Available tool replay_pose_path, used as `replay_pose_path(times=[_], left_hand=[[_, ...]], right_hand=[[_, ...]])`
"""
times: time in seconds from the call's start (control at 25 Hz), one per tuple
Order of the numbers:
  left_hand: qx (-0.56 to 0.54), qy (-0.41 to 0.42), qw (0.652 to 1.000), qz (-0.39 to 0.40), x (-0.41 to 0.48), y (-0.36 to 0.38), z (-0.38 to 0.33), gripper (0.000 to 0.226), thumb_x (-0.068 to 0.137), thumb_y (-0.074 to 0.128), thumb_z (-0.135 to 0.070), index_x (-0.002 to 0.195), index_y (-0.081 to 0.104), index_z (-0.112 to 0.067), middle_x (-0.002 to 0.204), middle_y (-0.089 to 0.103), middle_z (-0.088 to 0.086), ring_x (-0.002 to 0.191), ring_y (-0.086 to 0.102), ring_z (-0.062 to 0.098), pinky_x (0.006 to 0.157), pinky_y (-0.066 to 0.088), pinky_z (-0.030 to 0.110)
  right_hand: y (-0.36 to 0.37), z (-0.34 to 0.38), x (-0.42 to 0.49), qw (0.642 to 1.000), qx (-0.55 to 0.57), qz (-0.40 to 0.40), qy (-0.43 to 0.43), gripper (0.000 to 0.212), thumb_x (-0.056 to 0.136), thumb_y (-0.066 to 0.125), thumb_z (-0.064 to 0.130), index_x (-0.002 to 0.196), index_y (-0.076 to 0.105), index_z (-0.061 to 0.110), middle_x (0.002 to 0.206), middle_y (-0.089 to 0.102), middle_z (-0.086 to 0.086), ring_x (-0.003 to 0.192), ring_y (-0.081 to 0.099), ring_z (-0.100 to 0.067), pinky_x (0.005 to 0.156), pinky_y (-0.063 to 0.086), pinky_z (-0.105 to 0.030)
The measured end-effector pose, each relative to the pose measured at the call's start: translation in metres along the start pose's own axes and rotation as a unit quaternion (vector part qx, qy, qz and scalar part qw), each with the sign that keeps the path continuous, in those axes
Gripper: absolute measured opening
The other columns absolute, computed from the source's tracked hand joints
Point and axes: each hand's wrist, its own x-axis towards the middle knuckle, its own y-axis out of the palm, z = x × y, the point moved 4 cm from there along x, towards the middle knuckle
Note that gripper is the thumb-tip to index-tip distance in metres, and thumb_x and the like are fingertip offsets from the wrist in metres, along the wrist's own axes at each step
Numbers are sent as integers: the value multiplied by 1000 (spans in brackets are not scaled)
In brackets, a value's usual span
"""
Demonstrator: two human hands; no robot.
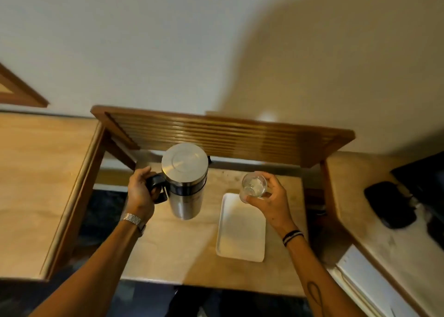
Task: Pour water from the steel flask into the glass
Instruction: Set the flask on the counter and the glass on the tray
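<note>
Above the counter (168,249) I count one steel flask (185,182), my left hand (140,194) gripping its handle, and one glass (254,187), pinched by my right hand (271,200) over one white tray (240,232).

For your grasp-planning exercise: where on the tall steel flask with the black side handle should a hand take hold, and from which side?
Grip the black loop handle on the tall steel flask, coming from the left. The handle juts out on that side while the flask stands upright with its lid on; the left hand already wraps it.
</note>
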Motion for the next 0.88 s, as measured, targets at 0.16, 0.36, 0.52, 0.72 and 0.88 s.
replay_pose_path(times=[0.16,0.36,0.52,0.72,0.88], left_hand=[[34,-23,999,-16,40,-37,89,27,101,48,-17,74,51,-19,50,63,-12,41,57,5,39,41,14],[39,-44,998,-21,79,-61,156,28,101,44,-16,73,50,-18,59,64,-7,52,59,8,45,47,20],[69,-51,996,-7,100,-63,188,31,102,40,-15,74,53,-16,63,67,-6,61,62,13,50,54,24],[88,-20,996,7,111,-64,206,25,90,43,-24,70,55,-16,50,63,-16,52,65,3,46,53,18],[111,6,994,14,115,-75,213,48,86,44,-23,42,65,-26,42,53,-18,43,50,0,44,40,14]], right_hand=[[42,-110,-12,996,-43,31,67,73,74,95,-5,125,64,37,128,71,9,116,67,-2,95,59,-31],[77,-199,-12,986,-91,76,117,72,78,92,-6,139,60,14,135,65,0,123,63,-18,104,55,-36],[88,-242,-7,981,-123,70,130,71,77,90,-11,133,57,16,132,61,0,123,58,-19,103,52,-27],[93,-280,-3,980,-136,48,140,71,80,88,-11,140,55,6,131,58,-1,123,56,-20,104,49,-32],[95,-287,-1,980,-144,34,136,74,79,88,-12,143,54,5,136,58,-2,128,58,-27,108,52,-37]])
